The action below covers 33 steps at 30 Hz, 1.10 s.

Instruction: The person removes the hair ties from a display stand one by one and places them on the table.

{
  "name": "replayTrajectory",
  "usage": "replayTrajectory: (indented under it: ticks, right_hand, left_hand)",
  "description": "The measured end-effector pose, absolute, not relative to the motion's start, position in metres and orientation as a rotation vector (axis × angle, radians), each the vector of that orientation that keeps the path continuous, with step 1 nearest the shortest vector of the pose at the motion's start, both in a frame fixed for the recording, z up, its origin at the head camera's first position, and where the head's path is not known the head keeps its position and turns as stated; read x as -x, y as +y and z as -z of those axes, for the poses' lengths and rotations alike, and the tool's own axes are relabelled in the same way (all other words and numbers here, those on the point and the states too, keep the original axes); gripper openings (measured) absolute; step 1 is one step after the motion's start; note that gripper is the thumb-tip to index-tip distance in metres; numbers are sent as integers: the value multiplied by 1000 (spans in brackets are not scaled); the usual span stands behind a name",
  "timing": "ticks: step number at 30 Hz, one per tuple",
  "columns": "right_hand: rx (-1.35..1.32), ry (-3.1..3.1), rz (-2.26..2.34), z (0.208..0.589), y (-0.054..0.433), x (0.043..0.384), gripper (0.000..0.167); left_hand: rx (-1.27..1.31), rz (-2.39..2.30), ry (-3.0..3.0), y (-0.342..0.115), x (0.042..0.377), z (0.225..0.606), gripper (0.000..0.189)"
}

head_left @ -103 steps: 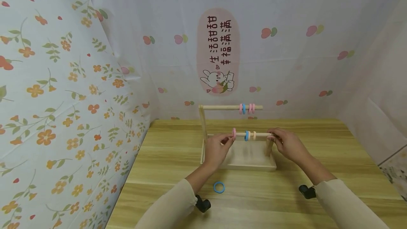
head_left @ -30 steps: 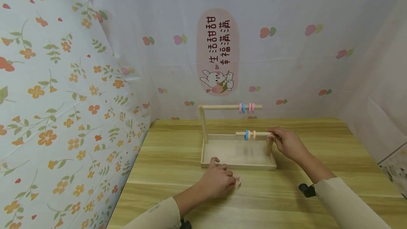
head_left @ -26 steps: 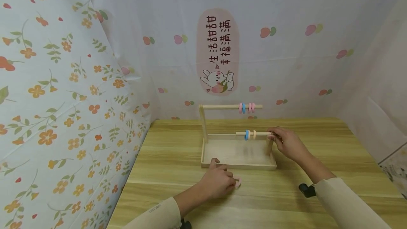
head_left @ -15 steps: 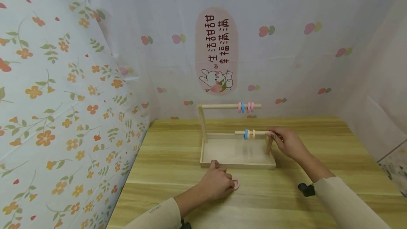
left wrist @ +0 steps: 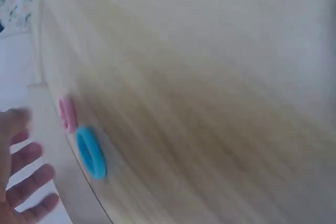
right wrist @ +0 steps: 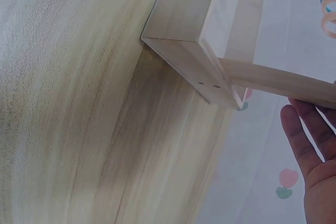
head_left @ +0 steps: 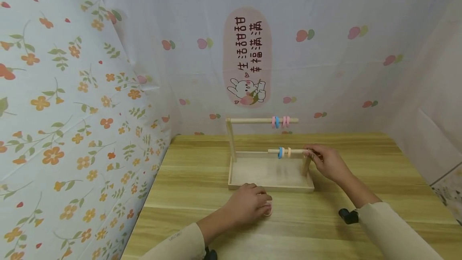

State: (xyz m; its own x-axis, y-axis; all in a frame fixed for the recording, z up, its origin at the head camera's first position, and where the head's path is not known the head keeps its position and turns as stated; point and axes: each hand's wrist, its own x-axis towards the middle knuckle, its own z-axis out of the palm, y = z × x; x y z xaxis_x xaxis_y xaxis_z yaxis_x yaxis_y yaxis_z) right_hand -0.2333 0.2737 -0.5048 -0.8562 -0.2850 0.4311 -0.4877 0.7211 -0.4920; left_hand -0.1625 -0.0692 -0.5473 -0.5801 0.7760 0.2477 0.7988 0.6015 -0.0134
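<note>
A pink hair tie lies on the table in front of a wooden rack, beside the fingertips of my left hand. In the left wrist view, the loosely bent fingers of that hand are apart from the pink hair tie and a blue hair tie. The blue one is hidden behind the hand in the head view. My right hand holds the rack where the lower rod meets its short post. The right wrist view shows its fingers at the post.
Blue and pale orange hair ties hang on the lower rod. Several pink and blue ones hang on the upper rod. The rack's shallow tray stands on the wood-grain table, with patterned cloth behind.
The pink hair tie came off the lower rod and is now on the table. My left hand moved down and towards me with it, then its fingers shifted slightly. The right hand stayed on the rack.
</note>
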Motion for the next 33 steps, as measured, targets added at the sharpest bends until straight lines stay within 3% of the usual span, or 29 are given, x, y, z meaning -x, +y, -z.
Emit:
replayTrajectory:
  ticks: [15,26,33]
  right_hand:
    - [-598,-2632,-923,502,275,234,26]
    - [-586,-2635,-942,507,275,235,27]
    - [-599,-2624,-947,507,275,235,27]
  left_hand:
    - [650,1404,-2516,-59,220,518,35]
    - [669,1552,-2509,-31,237,512,48]
    - [693,1567,-2516,-17,244,513,46]
